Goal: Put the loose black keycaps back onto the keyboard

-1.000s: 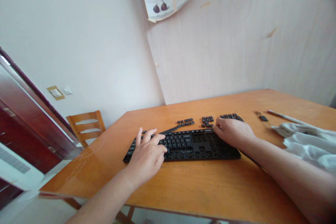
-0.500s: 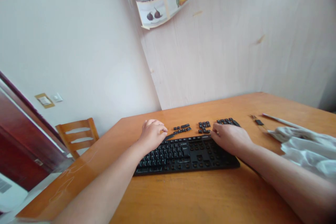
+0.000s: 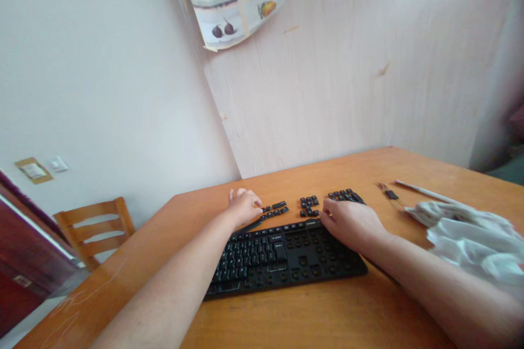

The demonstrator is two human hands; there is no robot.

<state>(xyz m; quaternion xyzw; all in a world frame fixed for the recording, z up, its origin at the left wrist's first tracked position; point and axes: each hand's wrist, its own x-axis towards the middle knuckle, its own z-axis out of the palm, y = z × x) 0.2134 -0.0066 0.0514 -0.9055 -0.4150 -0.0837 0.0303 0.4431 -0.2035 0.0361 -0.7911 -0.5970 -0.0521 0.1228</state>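
Note:
A black keyboard [image 3: 286, 262] lies on the wooden table, with many keycaps off its right part and bottom row. My left hand [image 3: 244, 204] is beyond its far edge, thumb and forefinger pinched at a small black keycap [image 3: 263, 210] at the left end of a loose row. My right hand [image 3: 347, 223] rests over the keyboard's far right corner, fingers curled at its back edge; their tips are partly hidden. Beyond the keyboard, loose keycaps [image 3: 309, 204] sit in groups, one longer bar-shaped keycap [image 3: 250, 225] close to my left wrist.
Right of my right hand lie a small black object with thin wires [image 3: 391, 194], a pale stick [image 3: 426, 190], a grey cloth [image 3: 454, 212] and a clear plastic bag [image 3: 470, 245]. A wooden chair [image 3: 98, 229] stands left of the table. Fruit pictures [image 3: 241, 0] hang on the wall.
My left hand has moved forward and away from the keyboard to the loose keycaps. My right hand stays at the same corner. The whole view has shifted slightly.

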